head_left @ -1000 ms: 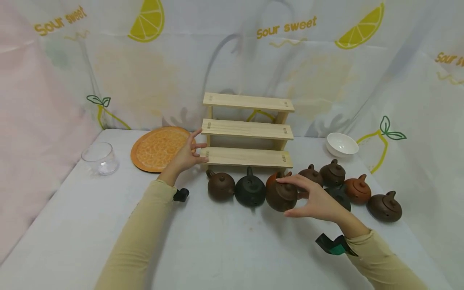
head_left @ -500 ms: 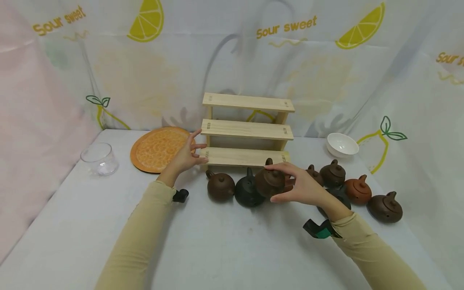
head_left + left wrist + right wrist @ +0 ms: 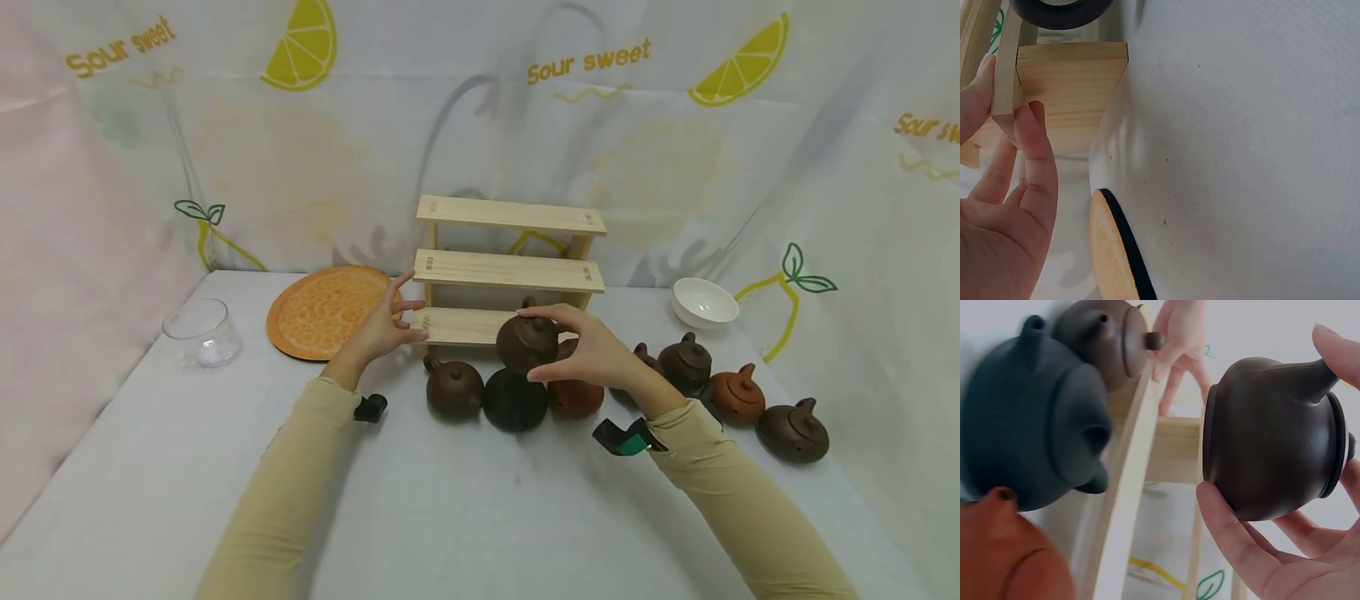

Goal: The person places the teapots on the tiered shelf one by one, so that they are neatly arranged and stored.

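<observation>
I see the dark brown teapot [image 3: 527, 342] held clear of the table, in the air just in front of the lowest step of the wooden stepped rack [image 3: 510, 271], above the row of pots that stands on the table. My right hand [image 3: 592, 354] grips it: the fingers curl over its lid from above and the thumb closes under its belly; in the right wrist view the same teapot [image 3: 1272, 440] lies on its side against the palm, a fingertip on its spout end and the thumb beneath. That forearm runs in from the near right edge of the table, wrist slightly bent toward the rack. My left hand [image 3: 382, 325] rests against the left end of the rack's lowest step, fingers nearly straight and spread, thumb along the end face; the left wrist view shows fingertips [image 3: 1032, 134] pressed flat to the end of the plank, curled round nothing. Directly below the held pot stand a black teapot [image 3: 514, 400], a brown teapot [image 3: 453, 387] to its left and a reddish teapot [image 3: 576, 396] to its right, the three close together. Further toward the right edge of the table [image 3: 187, 467] sit four more pots. An orange round plate [image 3: 326, 310] lies just beside the left hand; a clear glass bowl [image 3: 202, 332] stands near the left edge, a white bowl [image 3: 703, 302] near the far right corner.
</observation>
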`<state>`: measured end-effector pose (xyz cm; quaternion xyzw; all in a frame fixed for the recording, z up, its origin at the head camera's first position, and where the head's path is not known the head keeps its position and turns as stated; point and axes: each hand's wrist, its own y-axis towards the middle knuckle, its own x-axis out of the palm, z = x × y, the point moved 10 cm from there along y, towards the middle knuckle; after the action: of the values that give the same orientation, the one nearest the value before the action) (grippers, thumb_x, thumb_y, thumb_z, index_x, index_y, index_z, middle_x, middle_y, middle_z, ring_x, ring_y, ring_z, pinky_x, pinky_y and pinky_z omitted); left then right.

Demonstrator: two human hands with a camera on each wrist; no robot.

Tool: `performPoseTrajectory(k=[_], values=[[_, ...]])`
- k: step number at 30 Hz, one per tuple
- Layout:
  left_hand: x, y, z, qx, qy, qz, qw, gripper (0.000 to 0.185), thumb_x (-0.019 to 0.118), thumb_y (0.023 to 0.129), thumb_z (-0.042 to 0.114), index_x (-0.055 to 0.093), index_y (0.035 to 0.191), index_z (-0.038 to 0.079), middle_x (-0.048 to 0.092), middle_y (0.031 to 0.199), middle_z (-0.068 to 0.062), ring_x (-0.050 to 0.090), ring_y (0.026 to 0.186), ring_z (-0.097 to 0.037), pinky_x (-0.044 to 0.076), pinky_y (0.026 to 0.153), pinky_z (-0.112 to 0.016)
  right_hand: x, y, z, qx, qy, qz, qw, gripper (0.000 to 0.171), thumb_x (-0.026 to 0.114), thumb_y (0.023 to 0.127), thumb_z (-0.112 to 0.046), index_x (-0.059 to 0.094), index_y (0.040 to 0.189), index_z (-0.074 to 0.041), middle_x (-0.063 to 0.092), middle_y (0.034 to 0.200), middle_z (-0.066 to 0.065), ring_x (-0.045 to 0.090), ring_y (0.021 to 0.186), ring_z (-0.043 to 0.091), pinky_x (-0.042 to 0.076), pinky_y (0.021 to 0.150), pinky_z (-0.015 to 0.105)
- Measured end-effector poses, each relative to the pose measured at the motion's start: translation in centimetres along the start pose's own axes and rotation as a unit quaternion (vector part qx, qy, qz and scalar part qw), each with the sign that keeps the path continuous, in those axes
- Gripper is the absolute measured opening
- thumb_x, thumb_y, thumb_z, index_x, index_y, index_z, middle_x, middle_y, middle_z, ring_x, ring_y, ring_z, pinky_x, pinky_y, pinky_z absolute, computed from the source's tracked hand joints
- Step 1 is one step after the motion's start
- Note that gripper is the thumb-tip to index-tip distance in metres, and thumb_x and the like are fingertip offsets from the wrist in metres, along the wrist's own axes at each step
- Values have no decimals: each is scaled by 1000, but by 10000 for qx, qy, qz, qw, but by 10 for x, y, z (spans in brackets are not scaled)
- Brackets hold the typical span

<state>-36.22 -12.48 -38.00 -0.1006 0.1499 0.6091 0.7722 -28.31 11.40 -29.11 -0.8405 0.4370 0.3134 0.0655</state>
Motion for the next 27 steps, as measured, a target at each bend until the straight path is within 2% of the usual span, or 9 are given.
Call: performPoseTrajectory(k=[4,8,16,24,27], values=[[0,1,1,16,-35,-21,10000,100,70,78,-7,9,149,28,46,134,-22,49,106,-46,38,90,-51,-3,13,-4,70,42,43,10000,73,83,70,-20,49,135,-19,44,136,-1,49,109,21,47,83,39],[2,2,1,-3,-82,-53,10000,100,70,79,-7,8,150,28,46,135,-22,49,108,-46,37,92,-51,-5,25,-6,52,89,55,9999,73,83,71,-20,49,135,-16,44,135,1,50,110,21,48,81,37],[3,1,-1,-104,-59,-68,9999,100,69,80,-6,7,150,29,45,136,-21,48,107,-46,36,93,-51,-4,45,-6,113,-434,32,9990,71,81,72,-32,50,135,-24,43,137,-1,48,108,23,47,81,34],[2,0,1,-85,-78,-91,9999,100,69,80,-6,7,149,30,44,136,-21,48,107,-46,37,92,-51,-7,64,-8,164,-158,92,9997,74,82,71,-31,49,136,-19,38,141,0,49,107,25,48,78,35],[2,0,1,-68,-98,-91,9999,100,69,80,-6,7,149,29,44,136,-22,47,108,-47,38,92,-51,-8,71,-8,199,-203,110,9995,74,82,70,-34,49,136,-21,40,140,0,49,106,24,49,76,35]])
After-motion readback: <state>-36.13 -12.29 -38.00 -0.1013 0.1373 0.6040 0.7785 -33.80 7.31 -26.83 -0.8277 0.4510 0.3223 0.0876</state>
